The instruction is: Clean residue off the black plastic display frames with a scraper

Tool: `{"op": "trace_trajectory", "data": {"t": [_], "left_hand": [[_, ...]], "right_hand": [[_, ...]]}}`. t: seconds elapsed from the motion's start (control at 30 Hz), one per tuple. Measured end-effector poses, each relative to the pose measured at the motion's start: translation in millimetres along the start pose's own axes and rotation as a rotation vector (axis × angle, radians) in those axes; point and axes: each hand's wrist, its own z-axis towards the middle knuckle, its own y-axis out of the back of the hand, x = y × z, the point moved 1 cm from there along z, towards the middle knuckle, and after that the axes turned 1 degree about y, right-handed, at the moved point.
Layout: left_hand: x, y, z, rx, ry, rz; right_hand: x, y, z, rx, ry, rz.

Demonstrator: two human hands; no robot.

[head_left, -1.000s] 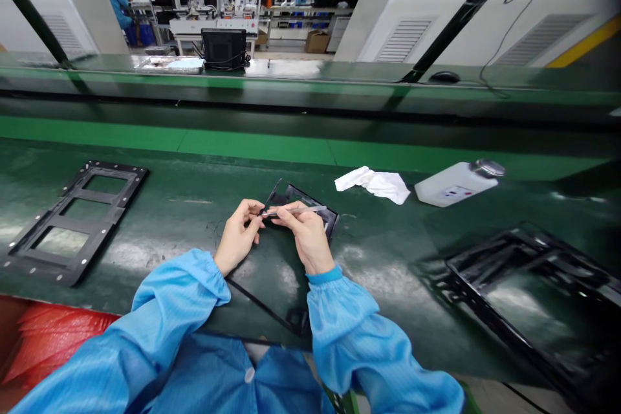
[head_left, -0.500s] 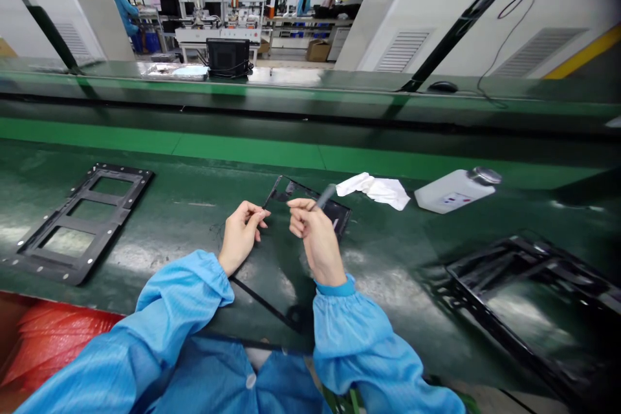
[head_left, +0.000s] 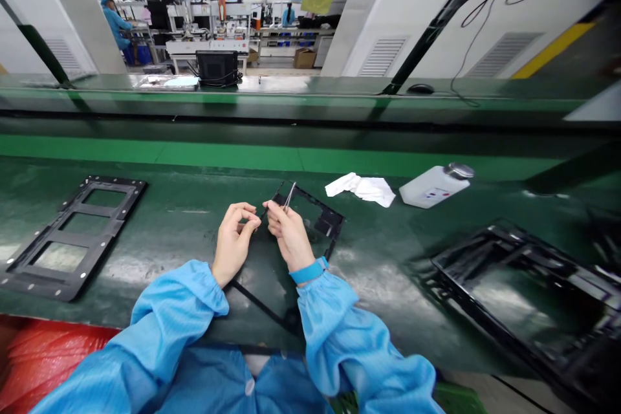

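Tweezers (head_left: 290, 195) sit gripped in right hand (head_left: 292, 236); left hand (head_left: 231, 240) curls, hold unclear; close work at black frame (head_left: 328, 221) seemingly needs steadiness.

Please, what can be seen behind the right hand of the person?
Beyond the right hand, part of a black frame shows against the green table. Whatever the hand covers cannot be seen.

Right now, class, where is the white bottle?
In the head view, the white bottle is right of centre on the green bench, right of the crumpled white wipe.
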Motion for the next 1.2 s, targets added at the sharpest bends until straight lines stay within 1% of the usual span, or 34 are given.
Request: {"op": "trace_trajectory", "data": {"t": [0.13,0.2,0.33,0.43,0.57,0.73,0.87,1.0,1.2], "left_hand": [[-12.3,2.6,-0.9,0.034,-0.031,-0.122],[-17.6,4.2,-2.3,0.022,-0.047,-0.147],[-26.7,11.0,-7.6,-0.017,-0.117,-0.112],[-33.3,19.4,-13.6,-0.05,-0.179,-0.092],[-42.1,31.6,-22.5,-0.091,-0.22,-0.051],[-52.1,45.3,-33.2,-0.212,-0.261,-0.057],[-60.9,59.3,-39.2,-0.298,-0.272,-0.109],[-72.2,77.3,-41.1,-0.362,-0.283,-0.155],[-87.9,99.5,-42.5,-0.472,-0.343,-0.134]], "right_hand": [[3.6,5.8,4.9,-0.08,0.079,0.015],[5.6,8.0,7.0,-0.114,0.113,0.016],[10.0,12.4,10.9,-0.164,0.168,0.017],[14.6,17.3,13.9,-0.205,0.208,0.022],[20.6,23.7,17.0,-0.259,0.256,0.023],[24.0,27.5,18.4,-0.303,0.298,0.025],[26.4,29.6,18.8,-0.323,0.323,0.038],[28.5,31.8,19.3,-0.332,0.336,0.054],[26.4,33.9,21.2,-0.338,0.34,0.084]]}}
